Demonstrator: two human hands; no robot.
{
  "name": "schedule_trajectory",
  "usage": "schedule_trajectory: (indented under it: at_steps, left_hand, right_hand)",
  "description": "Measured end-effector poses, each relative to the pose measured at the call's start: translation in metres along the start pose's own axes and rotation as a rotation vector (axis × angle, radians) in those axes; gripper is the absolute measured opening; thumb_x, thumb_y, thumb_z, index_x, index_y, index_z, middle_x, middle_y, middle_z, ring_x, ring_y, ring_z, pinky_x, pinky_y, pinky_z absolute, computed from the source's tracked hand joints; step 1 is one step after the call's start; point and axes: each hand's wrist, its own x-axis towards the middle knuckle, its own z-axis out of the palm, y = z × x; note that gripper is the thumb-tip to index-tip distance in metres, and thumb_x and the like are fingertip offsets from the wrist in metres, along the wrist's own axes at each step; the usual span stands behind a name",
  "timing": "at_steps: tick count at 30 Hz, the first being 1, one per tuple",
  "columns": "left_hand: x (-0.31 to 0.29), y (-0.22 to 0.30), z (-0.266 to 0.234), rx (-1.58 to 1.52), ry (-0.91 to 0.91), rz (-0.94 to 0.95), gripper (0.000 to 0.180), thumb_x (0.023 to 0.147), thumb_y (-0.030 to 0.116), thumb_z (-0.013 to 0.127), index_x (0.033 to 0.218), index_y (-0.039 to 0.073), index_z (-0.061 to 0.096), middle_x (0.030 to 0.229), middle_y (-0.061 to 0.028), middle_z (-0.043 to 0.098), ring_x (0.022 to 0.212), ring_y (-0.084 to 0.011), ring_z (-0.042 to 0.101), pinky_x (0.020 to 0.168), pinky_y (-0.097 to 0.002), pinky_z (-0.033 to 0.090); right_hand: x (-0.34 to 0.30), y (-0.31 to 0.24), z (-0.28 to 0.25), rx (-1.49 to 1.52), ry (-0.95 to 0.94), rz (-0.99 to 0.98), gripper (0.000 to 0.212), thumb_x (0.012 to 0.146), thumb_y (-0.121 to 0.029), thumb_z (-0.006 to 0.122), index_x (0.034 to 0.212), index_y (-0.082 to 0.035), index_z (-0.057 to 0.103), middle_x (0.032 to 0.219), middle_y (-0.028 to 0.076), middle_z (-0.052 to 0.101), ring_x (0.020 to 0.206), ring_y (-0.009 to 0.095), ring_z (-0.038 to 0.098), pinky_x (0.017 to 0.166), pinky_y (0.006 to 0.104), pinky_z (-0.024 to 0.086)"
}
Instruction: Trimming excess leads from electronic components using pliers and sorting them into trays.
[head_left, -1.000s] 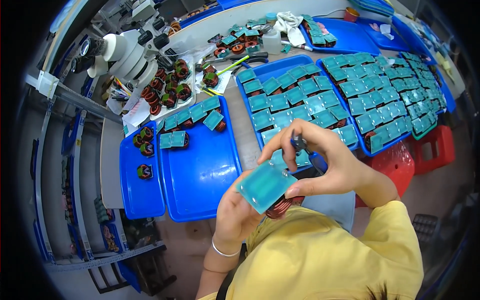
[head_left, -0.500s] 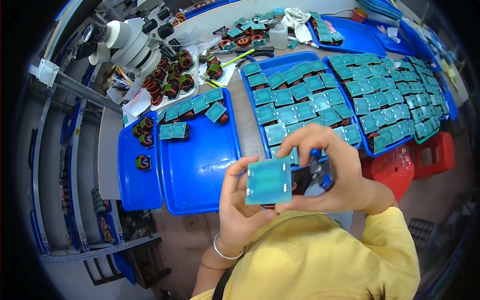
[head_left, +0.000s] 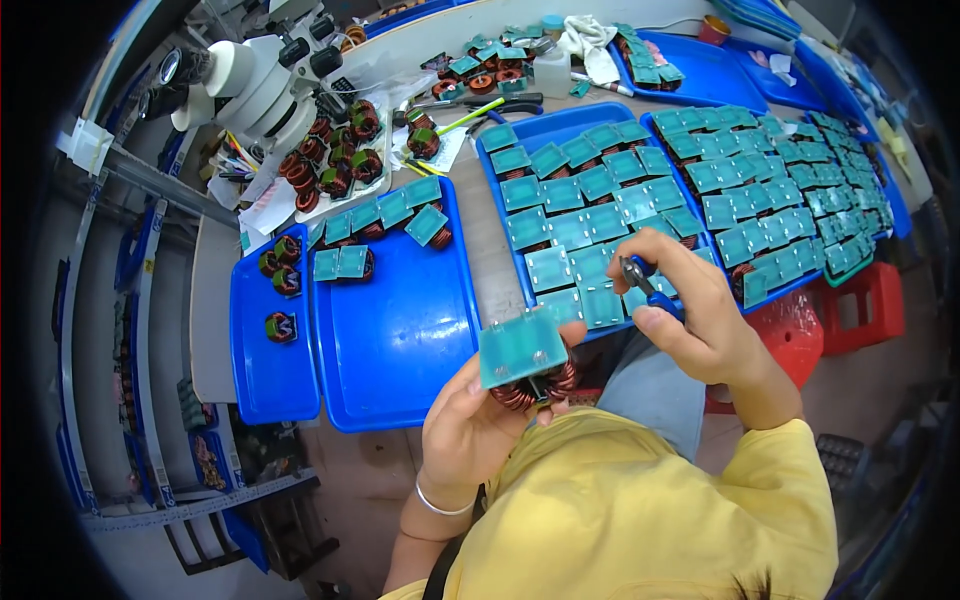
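while left [head_left: 466,428] holds board [head_left: 522,350], right [head_left: 708,325] grips perhaps pliers [head_left: 641,280]

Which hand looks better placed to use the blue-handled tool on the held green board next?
Probably the right hand: it holds the blue-handled tool near the held green board, while the left hand is busy supporting that board and its coils.

Workbench [head_left: 491,250]: is serving what appears to be an electronics assembly workshop.
Microscope [head_left: 238,82]: is standing at the workbench's far left corner, copper-wound coils [head_left: 366,164] clustering beside it.
Blue trays [head_left: 400,350]: are lining the near edge, bearing rows of green circuit boards [head_left: 590,225].
Shelving [head_left: 200,504]: is rising beyond the left edge.
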Motion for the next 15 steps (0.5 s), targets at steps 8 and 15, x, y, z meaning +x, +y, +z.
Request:
schedule_trajectory:
  at_steps: [8,15]
  left_hand:
    - [0.005,-0.011,-0.008,0.021,-0.17,0.077,0.072,0.074,0.047,0.063,0.121,-0.001,0.036,0.104,-0.0204,0.048,0.06,-0.0113,0.044,0.048,-0.0183,0.035]
    - [0.007,-0.016,-0.016,-0.283,-0.36,-0.026,0.072,0.066,0.058,0.067,0.11,0.007,0.042,0.085,-0.0101,0.051,0.059,-0.0069,0.044,0.049,-0.0161,0.036]
  right_hand:
    - [-0.001,-0.005,0.007,0.07,-0.136,0.037,0.036,0.079,-0.021,0.047,0.106,0.003,0.049,0.09,0.014,0.053,0.08,0.023,0.052,0.077,0.032,0.041]
    - [0.001,-0.011,0.011,0.099,-0.201,0.004,0.036,0.078,-0.025,0.051,0.102,0.002,0.05,0.09,0.015,0.053,0.079,0.027,0.051,0.073,0.0321,0.041]
